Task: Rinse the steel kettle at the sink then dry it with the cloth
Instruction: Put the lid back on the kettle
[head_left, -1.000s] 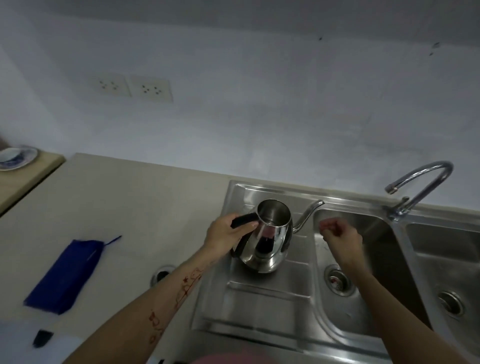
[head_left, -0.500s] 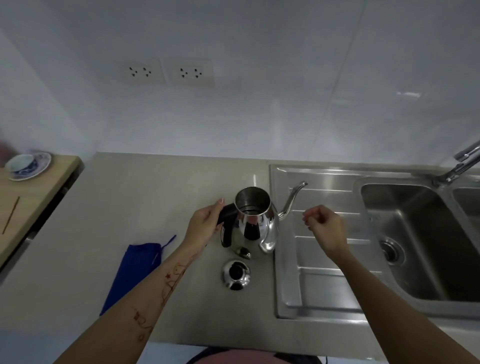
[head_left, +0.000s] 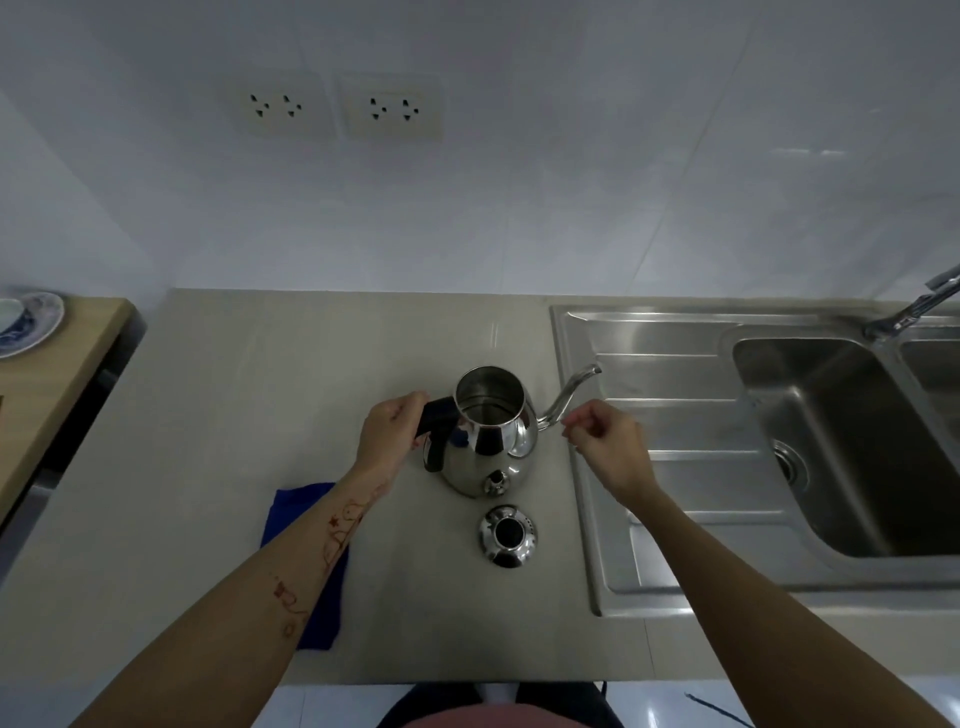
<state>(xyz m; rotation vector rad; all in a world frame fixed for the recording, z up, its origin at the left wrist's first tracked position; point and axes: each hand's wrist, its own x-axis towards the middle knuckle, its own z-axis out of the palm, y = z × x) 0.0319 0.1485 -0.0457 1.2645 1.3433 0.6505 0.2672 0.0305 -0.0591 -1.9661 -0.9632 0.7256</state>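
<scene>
The steel kettle (head_left: 491, 436) stands upright and lidless on the beige counter, its thin spout pointing right toward the sink. My left hand (head_left: 389, 434) grips its black handle. My right hand (head_left: 605, 441) hovers just right of the spout with fingers loosely curled and nothing in them. The kettle's lid (head_left: 507, 535) lies on the counter right in front of the kettle. The blue cloth (head_left: 322, 597) lies on the counter to the lower left, partly hidden under my left forearm.
The steel sink (head_left: 831, 441) with its ribbed drainboard (head_left: 675, 467) lies to the right, and the faucet (head_left: 914, 306) at the far right edge. A wooden side table with a patterned saucer (head_left: 28, 322) stands at the far left. Wall sockets (head_left: 337, 106) above.
My left hand carried the kettle from the drainboard leftward onto the counter and set it down behind the lid. My right hand followed beside the spout. The view shifted left.
</scene>
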